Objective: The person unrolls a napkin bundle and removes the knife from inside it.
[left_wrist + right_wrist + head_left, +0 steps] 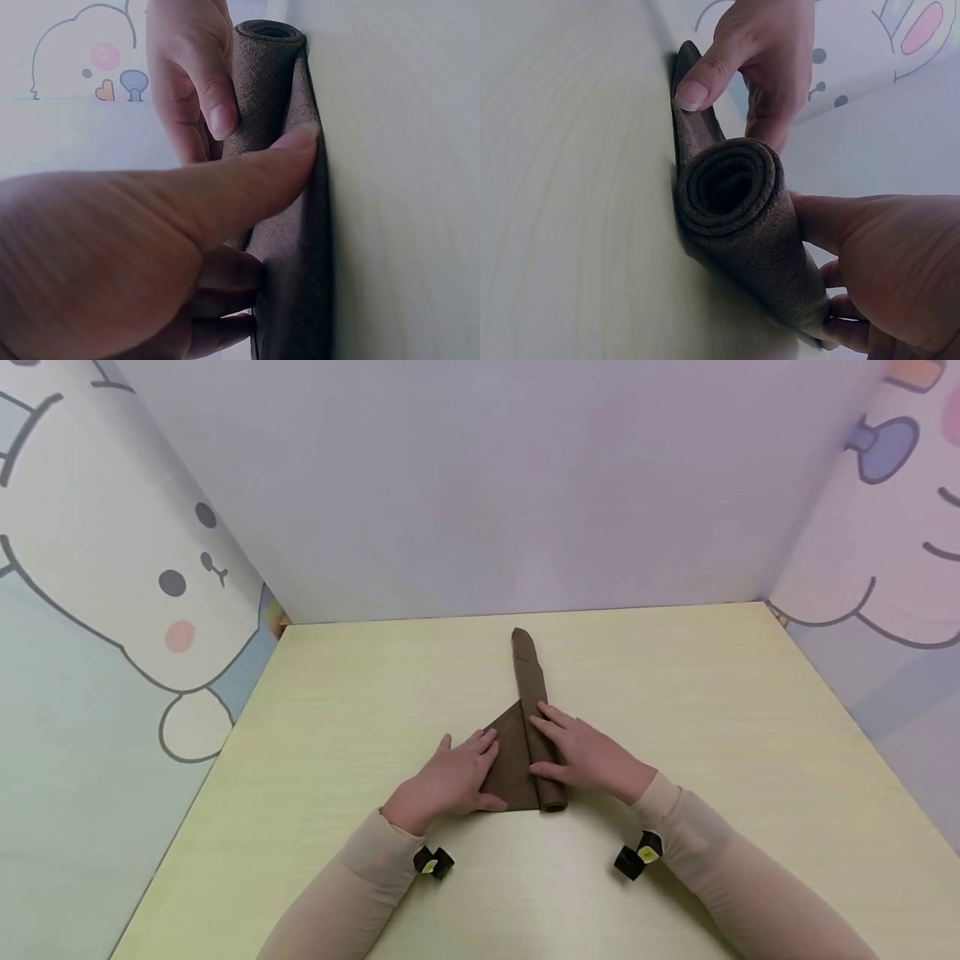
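A dark brown cloth [512, 772] lies on the table, partly rolled up. Its rolled part [529, 672] forms a long tube pointing away from me, while a flat triangular flap spreads to the left. My left hand [453, 775] rests on that flap, its fingers near the slanted left edge and its thumb [296, 142] pressing by the near edge. Across the roll lies my right hand [596, 758], with fingers and thumb touching its side and top. The right wrist view shows the spiral end of the roll [769, 217] with several layers.
The pale wood-grain table [360, 693] extends around the cloth. A plain light wall [510, 485] rises at its back, with cartoon-printed panels [112, 527] along the sides. Small black wrist devices [637, 856] sit at both sleeve cuffs.
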Demonstrator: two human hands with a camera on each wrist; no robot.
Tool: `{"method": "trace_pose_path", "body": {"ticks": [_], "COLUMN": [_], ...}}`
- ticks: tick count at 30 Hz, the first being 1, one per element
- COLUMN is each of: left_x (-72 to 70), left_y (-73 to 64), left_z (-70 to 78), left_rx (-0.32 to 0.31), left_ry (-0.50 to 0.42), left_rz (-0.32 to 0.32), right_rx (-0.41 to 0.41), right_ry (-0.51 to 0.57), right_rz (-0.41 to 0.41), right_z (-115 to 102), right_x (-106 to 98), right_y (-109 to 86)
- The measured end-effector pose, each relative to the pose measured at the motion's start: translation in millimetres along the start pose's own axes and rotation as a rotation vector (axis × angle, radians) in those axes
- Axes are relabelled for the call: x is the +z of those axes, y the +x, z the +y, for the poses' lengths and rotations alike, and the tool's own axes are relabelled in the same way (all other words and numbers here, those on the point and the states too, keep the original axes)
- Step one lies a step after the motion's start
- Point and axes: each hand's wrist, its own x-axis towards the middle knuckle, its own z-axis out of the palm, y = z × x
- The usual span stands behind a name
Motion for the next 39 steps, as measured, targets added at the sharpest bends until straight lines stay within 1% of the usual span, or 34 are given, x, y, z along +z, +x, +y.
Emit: {"method": "trace_pose_path", "body": {"ticks": [8, 15, 20, 27, 33, 39], "left_x": [-2.3, -4.5, -5.7, -5.1, -9.5, -12.4], "left_y": [1.9, 2.8, 2.1, 0.5, -0.6, -3.2], "left_z": [-0.5, -3.0, -4.9, -5.8, -6.5, -6.4], "left_rx": [-0.012, -0.019, -0.014, -0.007, -0.019, -0.029], "left_ry": [-0.003, -0.02, -0.024, -0.015, -0.001, -0.037], "left_rz": [-0.02, -0.035, -0.032, -0.032, -0.043, -0.047], "right_rx": [0.02, 0.028, 0.027, 0.039, 0.044, 0.042], "right_ry": [0.044, 0.051, 0.056, 0.073, 0.075, 0.07], "right_rz": [-0.022, -0.038, -0.042, -0.061, -0.072, -0.075], "right_z": [-0.1, 2.3, 3.1, 2.1, 4.4, 3.2], "right_x": [-1.8, -1.8, -2.3, -3.2, -4.2, -5.5], "right_y": [-1.4, -0.2, 0.3, -1.8, -1.2, 0.0]}}
